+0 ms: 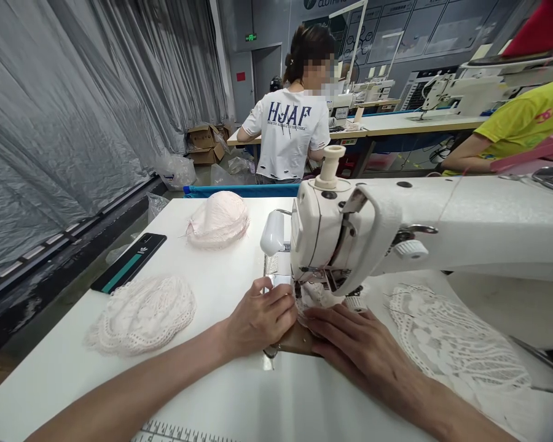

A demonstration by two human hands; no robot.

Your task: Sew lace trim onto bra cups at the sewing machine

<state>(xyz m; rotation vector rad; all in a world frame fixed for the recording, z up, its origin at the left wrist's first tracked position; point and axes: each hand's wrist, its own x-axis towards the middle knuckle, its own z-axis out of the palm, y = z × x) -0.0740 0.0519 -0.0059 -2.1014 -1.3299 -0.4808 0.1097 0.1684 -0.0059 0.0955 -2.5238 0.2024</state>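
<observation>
A white sewing machine (pixel 350 227) stands on the white table (pixel 221 393) in front of me. A small piece of white lace (pixel 314 296) lies under its needle area. My left hand (pixel 260 319) rests beside the needle plate with its fingers curled, the fingertips touching the lace edge. My right hand (pixel 350 344) lies flat on the lace and a brown pad just below the presser foot, fingers stretched out and close together.
A pile of lace pieces (pixel 141 316) lies at the left, a pink-white stack (pixel 217 220) further back, more lace (pixel 451 344) at the right. A dark phone (pixel 129 263) lies near the table's left edge. Two people work at tables behind.
</observation>
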